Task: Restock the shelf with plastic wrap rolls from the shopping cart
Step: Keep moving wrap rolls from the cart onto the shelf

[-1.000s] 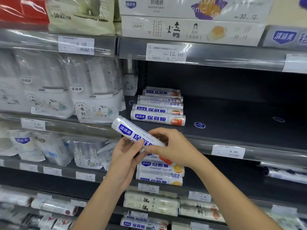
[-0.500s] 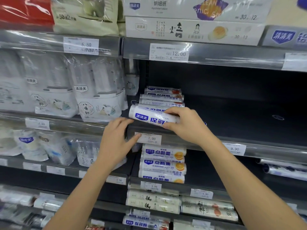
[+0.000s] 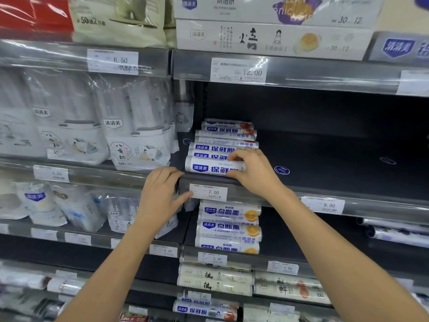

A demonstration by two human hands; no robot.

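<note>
A white plastic wrap roll [image 3: 206, 167] with blue lettering lies at the front of the dark shelf [image 3: 325, 173], ahead of a row of several like rolls [image 3: 222, 138]. My right hand [image 3: 253, 169] grips its right end, fingers curled over the top and thumb under. My left hand [image 3: 160, 194] rests against the shelf's front rail beside the 7.00 price tag [image 3: 208, 192], thumb touching the tag, holding nothing. The shopping cart is out of view.
Right of the rolls the dark shelf is bare with round blue stickers [image 3: 281, 170]. Bagged cups [image 3: 130, 135] fill the left bay. Boxes [image 3: 267, 36] sit on the shelf above. More rolls [image 3: 228, 226] lie on the shelves below.
The roll went from held low in both hands up onto the shelf's front. My left hand let go and dropped to the rail; my right hand still grips the roll.
</note>
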